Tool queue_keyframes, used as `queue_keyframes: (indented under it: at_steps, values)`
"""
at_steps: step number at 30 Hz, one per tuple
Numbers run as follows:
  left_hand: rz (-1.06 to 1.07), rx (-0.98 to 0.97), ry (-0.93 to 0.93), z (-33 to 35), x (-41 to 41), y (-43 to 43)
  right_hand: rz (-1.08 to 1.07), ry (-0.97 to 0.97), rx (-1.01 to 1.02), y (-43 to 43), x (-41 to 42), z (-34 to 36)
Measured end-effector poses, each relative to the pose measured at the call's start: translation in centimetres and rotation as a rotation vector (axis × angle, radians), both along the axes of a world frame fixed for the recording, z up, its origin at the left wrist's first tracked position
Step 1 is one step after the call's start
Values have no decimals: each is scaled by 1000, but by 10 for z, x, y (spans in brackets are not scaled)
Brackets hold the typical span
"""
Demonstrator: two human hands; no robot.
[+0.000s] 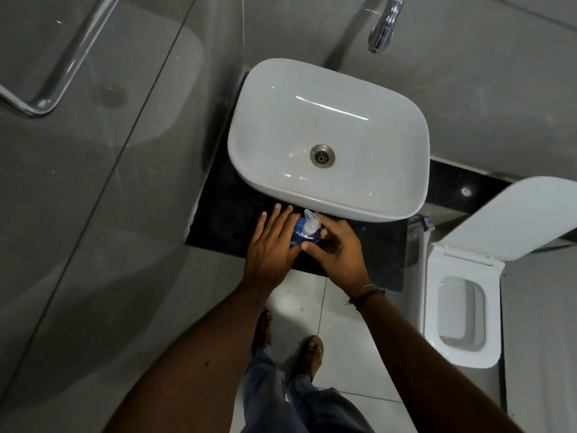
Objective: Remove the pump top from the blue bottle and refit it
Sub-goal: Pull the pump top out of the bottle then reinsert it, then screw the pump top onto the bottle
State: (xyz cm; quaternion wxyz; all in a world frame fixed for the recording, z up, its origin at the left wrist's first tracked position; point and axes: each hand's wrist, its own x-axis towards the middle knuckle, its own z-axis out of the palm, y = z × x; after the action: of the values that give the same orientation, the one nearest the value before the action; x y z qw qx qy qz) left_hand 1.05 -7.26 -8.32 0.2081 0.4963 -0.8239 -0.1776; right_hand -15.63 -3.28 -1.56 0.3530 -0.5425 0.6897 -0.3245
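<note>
Blue bottle upright on desk between my hands. Right hand nearest, grip wrapped around pump top. Left hand flat against bottle, fingers spread, grip not closed.

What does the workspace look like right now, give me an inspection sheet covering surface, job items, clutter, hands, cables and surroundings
Surface: black counter, dark and glossy, carrying the white basin.
Job's things: blue bottle upright on the counter by the basin's near rim; pump top sits on it, nozzle towards the basin.
Clutter: small blue-and-white item at the counter's right end, too unclear to identify.
Grippers: left hand against the bottle's left side, fingers extended; right hand curled round its right side.
Cables: nothing seen.
Surroundings: chrome tap, toilet with lid up, glass screen, tiled floor.
</note>
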Motion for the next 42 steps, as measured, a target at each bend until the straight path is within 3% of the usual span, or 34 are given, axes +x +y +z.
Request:
queue_keyframes:
  at_steps: [4, 8, 12, 18, 27, 30, 33, 38, 42]
  values:
    - [22, 14, 12, 2, -1, 0, -124, -35, -35, -1, -3, -1]
    - [13, 6, -15, 2, -1, 0, 10, -37, -13, -6, -2, -2]
    - [16, -30, 3, -2, 0, 2, -133, -46, -22, -11, -5, -4]
    - [17, -14, 2, 1, 0, 0, 72, -21, 34, -18, -10, 0]
    - [5, -18, -24, 2, 1, 0, -283, 27, -78, -8, 27, -3]
    - [-2, -29, -21, 2, 3, 0, -305, 16, 19, -4, 25, -2]
    - [12, -13, -5, 2, 2, 0, -199, 107, 21, 6, 9, 13]
    - [33, -54, 12, -1, 1, -1, 380, 468, -132, -9, -17, 46]
    - [38, -58, 8, -2, -1, -1, 431, 610, -204, -27, -13, 54]
